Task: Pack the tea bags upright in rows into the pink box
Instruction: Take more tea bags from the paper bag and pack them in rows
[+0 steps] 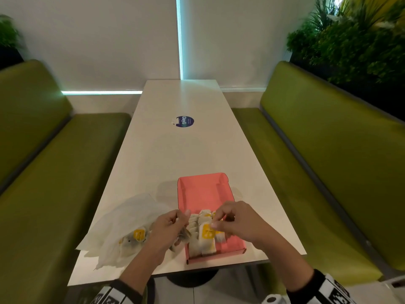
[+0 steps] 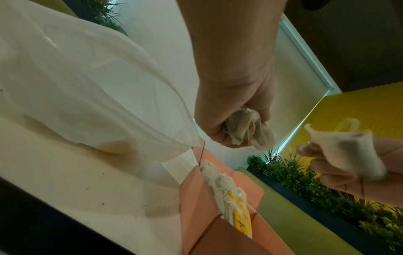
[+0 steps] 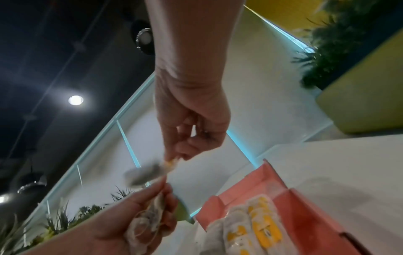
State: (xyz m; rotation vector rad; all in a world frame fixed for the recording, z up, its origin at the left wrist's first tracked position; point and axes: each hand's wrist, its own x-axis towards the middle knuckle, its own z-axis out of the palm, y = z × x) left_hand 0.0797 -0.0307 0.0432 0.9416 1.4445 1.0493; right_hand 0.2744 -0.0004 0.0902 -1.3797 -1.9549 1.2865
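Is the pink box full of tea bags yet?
No, only partly full. The pink box has tea bags standing in rows at the near end, while the far end shows bare pink floor.

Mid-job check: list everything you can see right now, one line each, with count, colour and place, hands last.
pink box: one, pink, open, near end of table
packed tea bags: count unclear, white with yellow tags, upright in rows at box's near end
plastic bag: one, translucent white, left of box, more tea bags inside
table: one, white, between benches
sticker: one, dark blue, mid-table
benches: two, green, either side
plants: green, behind both benches
left hand: grips a bunch of tea bags
right hand: pinches one tea bag over box
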